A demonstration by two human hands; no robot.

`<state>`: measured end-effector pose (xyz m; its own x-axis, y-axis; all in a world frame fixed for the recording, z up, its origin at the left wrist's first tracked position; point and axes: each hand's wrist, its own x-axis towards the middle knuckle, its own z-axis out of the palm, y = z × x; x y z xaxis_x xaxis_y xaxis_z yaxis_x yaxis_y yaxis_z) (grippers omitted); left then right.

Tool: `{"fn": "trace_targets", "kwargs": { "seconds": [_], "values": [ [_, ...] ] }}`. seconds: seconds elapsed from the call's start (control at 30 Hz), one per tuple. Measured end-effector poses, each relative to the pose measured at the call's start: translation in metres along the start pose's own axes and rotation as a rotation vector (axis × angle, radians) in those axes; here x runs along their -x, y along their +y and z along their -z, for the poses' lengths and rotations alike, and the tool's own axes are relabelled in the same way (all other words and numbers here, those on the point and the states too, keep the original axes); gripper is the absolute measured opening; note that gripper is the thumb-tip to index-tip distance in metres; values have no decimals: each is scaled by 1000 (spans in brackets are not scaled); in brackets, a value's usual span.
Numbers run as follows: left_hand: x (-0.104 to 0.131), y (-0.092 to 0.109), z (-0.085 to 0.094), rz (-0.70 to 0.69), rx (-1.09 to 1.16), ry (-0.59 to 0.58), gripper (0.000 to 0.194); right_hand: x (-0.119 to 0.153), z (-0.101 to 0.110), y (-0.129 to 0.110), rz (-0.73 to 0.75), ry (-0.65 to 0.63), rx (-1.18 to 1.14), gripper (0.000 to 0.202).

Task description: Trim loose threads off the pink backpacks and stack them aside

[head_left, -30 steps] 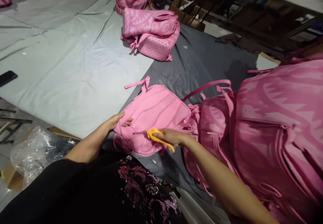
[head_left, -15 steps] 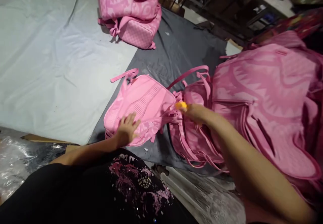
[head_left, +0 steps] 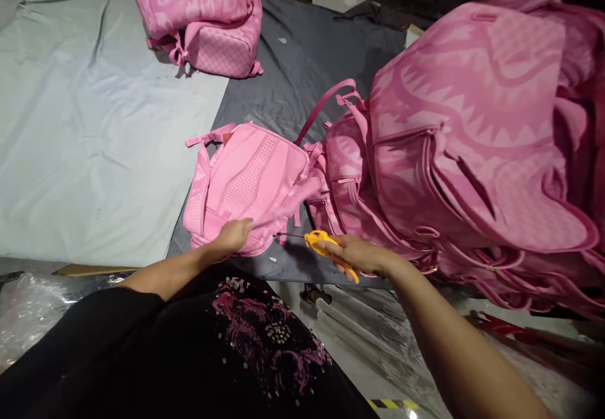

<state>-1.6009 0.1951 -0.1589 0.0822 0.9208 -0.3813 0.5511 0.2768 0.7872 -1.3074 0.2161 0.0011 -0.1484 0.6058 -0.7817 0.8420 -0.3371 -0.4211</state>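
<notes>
A pink backpack (head_left: 253,170) lies on the table in front of me, its padded back panel with a perforated strip facing up. My left hand (head_left: 235,236) is closed around a pink shoulder strap (head_left: 283,210) near the backpack's lower edge; the strap is blurred and stretches off to the right. Yellow-handled scissors (head_left: 317,241) are gripped in my right hand (head_left: 362,253), beside the backpack's lower right corner. Their dark, thin blades point left toward the bag's edge. Whether the tips touch the bag, I cannot tell.
More pink backpacks (head_left: 477,110) are heaped along the right side. Another pink stack (head_left: 220,47) stands at the back left. Pale cloth (head_left: 94,154) and dark grey cloth (head_left: 312,47) cover the table. Clear plastic (head_left: 35,318) lies at lower left.
My left hand has gone from lying spread on the backpack to gripping its strap. My right hand has come down and nearer with the scissors. The view has shifted too.
</notes>
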Motion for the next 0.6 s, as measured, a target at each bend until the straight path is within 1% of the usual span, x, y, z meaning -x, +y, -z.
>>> {"fn": "trace_targets", "kwargs": {
  "seconds": [0.07,0.1,0.13,0.17,0.2,0.23,0.3,0.37,0.4,0.47,0.5,0.53,0.57,0.6],
  "values": [
    [-7,-1,11,134,412,34,30,-7,-15,4,56,78,-21,46],
    [-10,-2,16,208,589,34,30,-10,-21,4,76,69,-27,45],
    [-13,-2,19,266,700,17,30,-11,-27,3,89,34,-30,43],
    [-16,-3,21,300,729,-13,30,-11,-31,2,93,8,-28,41],
    [-18,-4,22,317,731,-46,30,-10,-35,1,90,16,-30,39],
    [-21,-4,22,336,742,-79,31,-9,-38,0,96,66,-41,38],
    [-25,-2,20,360,728,-148,35,-5,-41,-2,159,216,-81,40],
    [-29,4,15,372,683,-206,39,-3,-44,-4,229,317,-120,44],
    [-30,8,11,365,653,-216,41,-3,-46,-4,244,338,-127,46],
    [-29,17,1,337,607,-191,45,-2,-49,-3,227,342,-108,50],
    [-26,22,-4,297,568,-162,46,-1,-51,-1,206,337,-91,51],
    [-23,26,-9,225,484,-116,48,1,-54,2,179,346,-69,53],
    [-20,29,-14,123,352,-65,52,3,-58,5,150,380,-41,54],
    [-17,30,-17,2,186,-24,56,7,-63,8,119,447,-7,55]
  ]
}}
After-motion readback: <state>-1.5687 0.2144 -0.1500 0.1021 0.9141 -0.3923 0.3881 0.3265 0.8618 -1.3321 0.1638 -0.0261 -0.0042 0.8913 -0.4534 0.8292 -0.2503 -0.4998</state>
